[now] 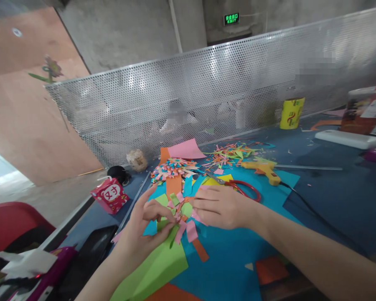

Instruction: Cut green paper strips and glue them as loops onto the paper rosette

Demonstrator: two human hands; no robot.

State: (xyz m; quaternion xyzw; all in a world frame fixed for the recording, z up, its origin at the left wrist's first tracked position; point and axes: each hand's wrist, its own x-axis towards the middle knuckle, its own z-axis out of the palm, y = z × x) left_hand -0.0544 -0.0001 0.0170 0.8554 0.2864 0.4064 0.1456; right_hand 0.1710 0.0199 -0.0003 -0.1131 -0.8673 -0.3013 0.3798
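Note:
My left hand (148,221) has its thumb and index finger pinched on a small paper strip in a cluster of cut pieces. My right hand (222,207) lies over the cluster's right side, its fingers stretched out and side by side, with the thumb hidden. Between the hands, pink paper strips (191,231) mix with green and orange ones. An orange strip (201,251) points toward me. Below them are a green sheet (153,269) and a blue sheet (225,261). Red-handled scissors (249,190) lie just beyond my right hand.
A yellow glue gun (265,170) with a black cord lies at right. Fringed paper flowers (174,167) and a heap of thin scraps (232,152) lie farther back. A perforated metal screen (188,96) edges the table. A red box (111,195) and black phone-like slab (87,259) are left.

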